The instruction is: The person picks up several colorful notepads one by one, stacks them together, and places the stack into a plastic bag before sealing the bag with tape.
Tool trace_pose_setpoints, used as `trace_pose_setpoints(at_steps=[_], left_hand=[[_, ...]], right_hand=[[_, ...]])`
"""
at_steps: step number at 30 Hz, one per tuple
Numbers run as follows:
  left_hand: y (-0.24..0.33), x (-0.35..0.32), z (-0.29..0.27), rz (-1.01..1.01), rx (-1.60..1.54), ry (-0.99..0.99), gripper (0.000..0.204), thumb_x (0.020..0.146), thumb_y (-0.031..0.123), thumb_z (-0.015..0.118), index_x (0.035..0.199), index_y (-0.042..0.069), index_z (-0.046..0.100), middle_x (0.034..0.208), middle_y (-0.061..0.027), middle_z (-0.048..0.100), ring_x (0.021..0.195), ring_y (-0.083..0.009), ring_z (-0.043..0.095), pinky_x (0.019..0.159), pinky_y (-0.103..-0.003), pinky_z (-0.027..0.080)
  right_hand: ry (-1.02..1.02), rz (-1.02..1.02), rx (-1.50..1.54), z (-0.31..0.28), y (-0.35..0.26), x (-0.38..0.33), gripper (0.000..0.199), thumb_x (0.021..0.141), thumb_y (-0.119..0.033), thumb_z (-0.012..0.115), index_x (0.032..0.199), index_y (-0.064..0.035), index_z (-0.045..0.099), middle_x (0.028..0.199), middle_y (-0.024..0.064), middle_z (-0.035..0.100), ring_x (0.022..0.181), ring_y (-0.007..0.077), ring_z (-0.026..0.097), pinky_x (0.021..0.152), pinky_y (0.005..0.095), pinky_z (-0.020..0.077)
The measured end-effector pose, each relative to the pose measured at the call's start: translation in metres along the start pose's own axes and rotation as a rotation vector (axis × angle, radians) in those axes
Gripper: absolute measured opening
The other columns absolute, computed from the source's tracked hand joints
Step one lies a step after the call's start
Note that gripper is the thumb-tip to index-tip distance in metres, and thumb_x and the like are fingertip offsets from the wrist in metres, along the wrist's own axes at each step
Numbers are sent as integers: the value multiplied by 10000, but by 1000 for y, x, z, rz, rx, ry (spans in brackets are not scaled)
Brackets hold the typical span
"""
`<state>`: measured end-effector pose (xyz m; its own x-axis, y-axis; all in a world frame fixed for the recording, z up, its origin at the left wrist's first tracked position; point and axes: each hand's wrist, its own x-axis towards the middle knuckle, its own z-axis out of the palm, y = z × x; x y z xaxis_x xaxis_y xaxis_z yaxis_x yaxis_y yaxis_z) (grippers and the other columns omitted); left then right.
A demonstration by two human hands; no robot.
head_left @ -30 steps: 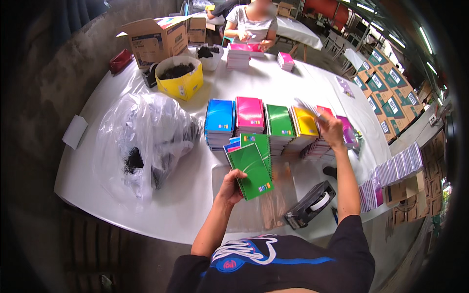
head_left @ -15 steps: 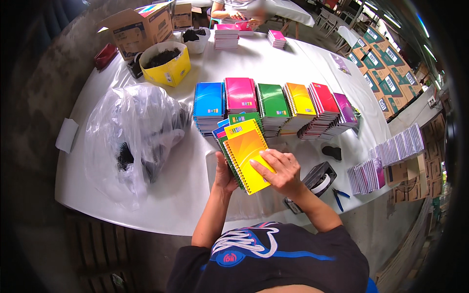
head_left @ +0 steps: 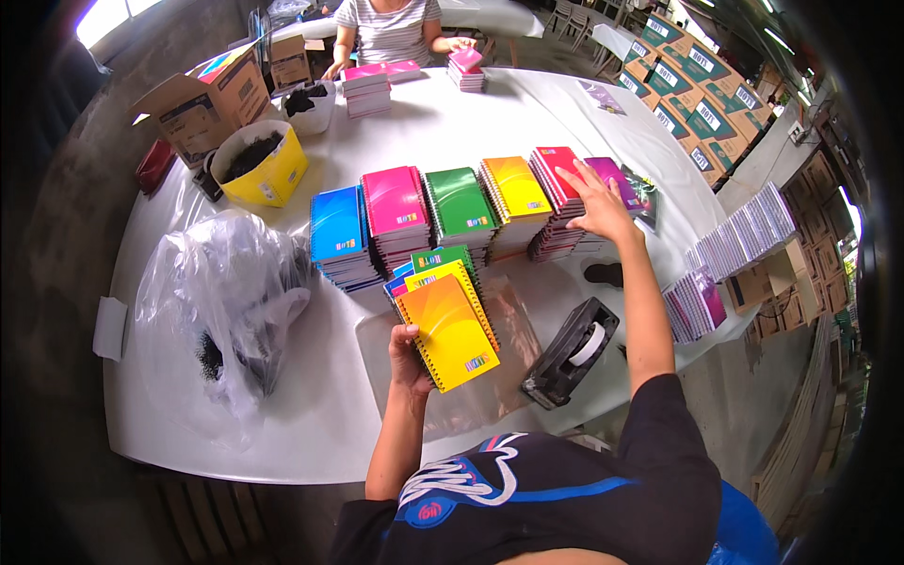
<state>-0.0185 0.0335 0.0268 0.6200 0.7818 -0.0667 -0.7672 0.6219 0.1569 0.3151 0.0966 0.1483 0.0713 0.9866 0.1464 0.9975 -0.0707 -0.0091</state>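
Note:
My left hand [head_left: 410, 363] is closed round the left edge of a fanned bundle of spiral notebooks, with a yellow notebook [head_left: 450, 331] on top. Under it, the edges of a second yellow, a green, a pink and a blue one peep out. My right hand [head_left: 603, 202] reaches far forward over the stack of red notebooks [head_left: 553, 169], its fingers spread, the fingertips at the top cover and the purple stack [head_left: 607, 179] beside it. Whether it grips a notebook does not show. To the left in the row stand yellow [head_left: 515, 188], green [head_left: 459, 200], pink [head_left: 394, 200] and blue [head_left: 339, 224] stacks.
A black tape dispenser [head_left: 572, 353] lies near my right arm, on a clear plastic sheet [head_left: 499, 395]. A bulging plastic bag [head_left: 221, 311] and a yellow bin [head_left: 273, 174] are at left. Across the table a co-worker [head_left: 386, 28] handles pink notebooks [head_left: 466, 71]. Cartons [head_left: 692, 89] are piled beyond.
My right hand has left the yellow notebook and stretched forward to the red stack. My left hand still holds the bundle. The co-worker's hand is now on the small pink pile.

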Motion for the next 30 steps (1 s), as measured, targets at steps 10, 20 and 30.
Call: trace_pose_setpoints(at_steps=[10, 20, 30], left_hand=[[-22, 12, -4, 17, -8, 15, 586, 718, 221, 594, 1242, -7, 466, 1130, -167, 598, 971, -308, 615, 877, -399, 495], [-32, 3, 0, 49, 13, 23, 589, 742, 245, 576, 1260, -3, 445, 1146, -174, 586, 989, -303, 609, 884, -410, 494], [-35, -6, 2, 76, 93, -20, 641, 717, 233, 646, 1266, -14, 429, 1136, -178, 590, 979, -301, 615, 878, -404, 499]], right_hand=[[-20, -231, 329, 16, 62, 32, 433, 744, -113, 699, 1158, -214, 618, 1092, 132, 609, 1010, 289, 599, 855, 375, 490], [424, -516, -136, 50, 56, 14, 472, 787, 21, 511, 1158, -255, 605, 1322, 81, 500, 836, 250, 659, 727, 351, 552], [461, -312, -294, 64, 21, -9, 379, 827, -72, 558, 1190, -177, 593, 1358, 48, 455, 934, 249, 606, 819, 370, 484]])
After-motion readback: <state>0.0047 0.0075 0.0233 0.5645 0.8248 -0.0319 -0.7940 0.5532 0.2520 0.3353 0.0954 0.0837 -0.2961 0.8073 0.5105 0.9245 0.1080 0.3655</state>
